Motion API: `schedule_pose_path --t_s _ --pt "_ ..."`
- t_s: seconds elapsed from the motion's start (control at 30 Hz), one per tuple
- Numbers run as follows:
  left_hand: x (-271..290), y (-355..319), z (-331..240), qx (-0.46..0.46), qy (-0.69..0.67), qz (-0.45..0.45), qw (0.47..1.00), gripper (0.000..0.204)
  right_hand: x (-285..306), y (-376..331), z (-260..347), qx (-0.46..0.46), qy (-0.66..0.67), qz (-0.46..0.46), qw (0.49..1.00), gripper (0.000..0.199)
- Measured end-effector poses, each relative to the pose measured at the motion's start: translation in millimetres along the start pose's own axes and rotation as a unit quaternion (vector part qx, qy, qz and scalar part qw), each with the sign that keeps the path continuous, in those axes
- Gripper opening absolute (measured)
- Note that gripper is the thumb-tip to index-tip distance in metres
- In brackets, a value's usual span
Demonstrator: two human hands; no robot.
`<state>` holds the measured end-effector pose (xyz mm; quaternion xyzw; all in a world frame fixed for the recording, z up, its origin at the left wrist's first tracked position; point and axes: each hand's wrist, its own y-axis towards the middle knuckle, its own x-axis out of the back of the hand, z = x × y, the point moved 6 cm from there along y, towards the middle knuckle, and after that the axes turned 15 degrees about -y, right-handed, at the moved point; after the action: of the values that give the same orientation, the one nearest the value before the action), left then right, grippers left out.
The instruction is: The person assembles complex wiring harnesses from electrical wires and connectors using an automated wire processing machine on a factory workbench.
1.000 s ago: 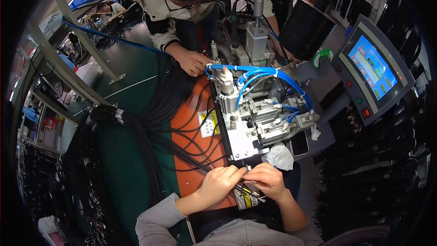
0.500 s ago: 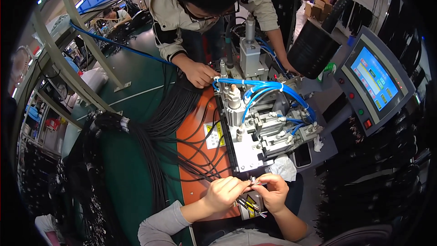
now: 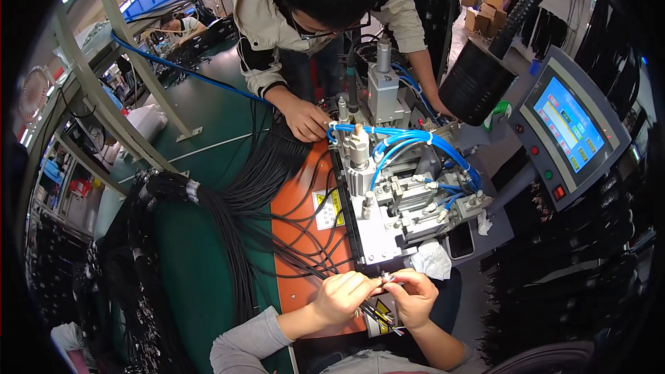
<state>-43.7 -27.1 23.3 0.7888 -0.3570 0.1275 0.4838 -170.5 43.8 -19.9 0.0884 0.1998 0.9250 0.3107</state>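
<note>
My left hand [image 3: 341,298] is closed around a few black cables [image 3: 368,306], whose stripped ends with thin coloured wires stick out below its fingers. My right hand [image 3: 415,298] pinches at the tip of one cable. Between the fingertips of both hands is a small whitish cable end [image 3: 386,278], too small to make out fully. Both hands are just in front of a metal machine [image 3: 377,249] with blue air hoses [image 3: 409,133]. The rest of the cables run back to a thick bundle of black cables [image 3: 235,235] on the left.
An orange board [image 3: 294,291] lies on the green table [image 3: 183,256]. Across the machine a co-worker's hand [image 3: 305,121] rests at its far left corner. A crumpled white tissue [image 3: 433,261] and a phone [image 3: 460,241] sit right of the machine, below a control screen [image 3: 568,125].
The view has shifted slightly. My hands stay together at the cable end, with only small finger movement. The co-worker's head and left-side hand have barely moved.
</note>
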Motion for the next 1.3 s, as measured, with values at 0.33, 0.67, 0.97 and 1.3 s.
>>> schedule_pose_path --t_s 0.33,0.67,0.97,1.3 --pt "-1.1 -1.5 -7.4 0.011 -0.011 -0.008 1.000 0.016 5.4 3.4 6.0 0.057 -0.109 0.050 0.991 0.018" --pt "-0.5 4.5 0.5 0.003 0.012 0.003 1.000 0.019 -2.5 15.8 -7.8 -0.153 0.116 0.143 0.971 0.021" --pt "-2.7 3.8 -4.8 0.028 -0.007 0.014 0.999 0.016 2.5 6.5 -11.4 -0.132 0.093 0.113 0.980 0.011" --pt "-8.0 1.5 -6.4 0.054 0.061 0.059 0.995 0.019 6.9 22.2 32.6 0.108 -0.302 0.074 0.944 0.015"
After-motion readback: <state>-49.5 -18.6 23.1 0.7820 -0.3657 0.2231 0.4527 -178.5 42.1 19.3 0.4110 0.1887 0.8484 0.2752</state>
